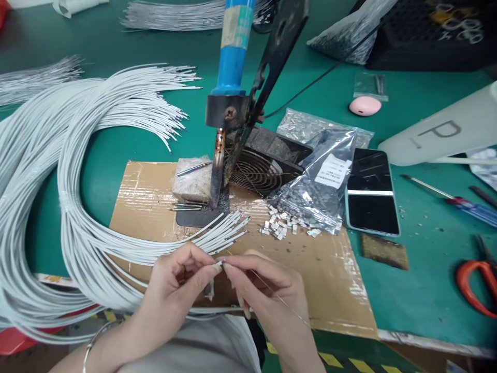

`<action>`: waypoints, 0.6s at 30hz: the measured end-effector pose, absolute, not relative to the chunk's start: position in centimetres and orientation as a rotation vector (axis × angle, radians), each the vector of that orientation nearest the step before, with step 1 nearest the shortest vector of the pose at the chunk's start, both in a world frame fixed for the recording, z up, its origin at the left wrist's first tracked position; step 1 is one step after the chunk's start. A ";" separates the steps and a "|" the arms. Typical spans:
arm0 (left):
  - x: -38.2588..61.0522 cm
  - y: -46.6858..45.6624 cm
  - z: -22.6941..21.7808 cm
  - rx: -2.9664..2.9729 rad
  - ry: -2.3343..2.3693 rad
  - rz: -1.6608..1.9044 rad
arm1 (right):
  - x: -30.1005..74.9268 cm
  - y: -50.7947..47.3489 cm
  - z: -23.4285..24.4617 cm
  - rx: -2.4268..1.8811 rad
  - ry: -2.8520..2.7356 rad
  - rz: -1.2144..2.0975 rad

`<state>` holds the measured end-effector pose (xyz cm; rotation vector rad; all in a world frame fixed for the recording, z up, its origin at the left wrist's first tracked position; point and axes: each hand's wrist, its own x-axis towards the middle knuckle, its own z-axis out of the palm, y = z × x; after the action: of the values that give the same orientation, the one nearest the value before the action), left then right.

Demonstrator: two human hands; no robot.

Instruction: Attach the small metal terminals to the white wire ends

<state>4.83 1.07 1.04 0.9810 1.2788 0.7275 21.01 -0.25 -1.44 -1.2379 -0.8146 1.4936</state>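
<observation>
Two bare hands meet low in the middle, over a sheet of cardboard [334, 290] on a green table [430, 290]. The left hand [174, 285] is closed to a pinch on a tiny pale piece [219, 263]; the right hand [269, 285] pinches close against it, thumb and forefinger nearly together, its grip too small to make out. A thin wire [285, 302] runs across the right hand. Holding the piece between fingertips probably allows fine control.

Above, an iron [235, 52] is clamped tip-down in a black bracket [277, 46], likely to leave both hands free. A fan [256, 171] sits beside the tip, perhaps for fumes. White cables [73, 155] loop in from the left, one bunch's ends lying just beyond the fingers, seemingly for easy reach. Loose white bits [280, 224] lie near the right hand, apparently for the same reason.

Just behind them, a labelled clear bag [310, 181] holds many small grey pieces. At top right, a bulging clear bag [345, 39] is full of silvery bits, and a black crate [411, 46] holds white and yellow rings [462, 28].
</observation>
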 end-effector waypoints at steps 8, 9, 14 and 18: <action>4.8 0.7 0.6 1.193 1.341 0.734 | 20.8 -0.3 -0.3 -1.302 -0.672 1.513; 4.8 0.7 0.5 1.213 1.341 0.735 | 20.8 -0.3 -0.1 -1.309 -0.626 1.535; 4.6 0.4 0.4 1.351 1.360 0.706 | 20.9 -0.3 0.2 -1.385 -0.527 1.648; 4.2 0.3 0.6 1.677 1.349 0.659 | 21.5 0.0 0.5 -1.472 -0.696 1.637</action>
<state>4.25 0.32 0.65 1.6775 1.3488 0.6594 21.46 0.00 0.49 -1.4716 -0.6956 1.6374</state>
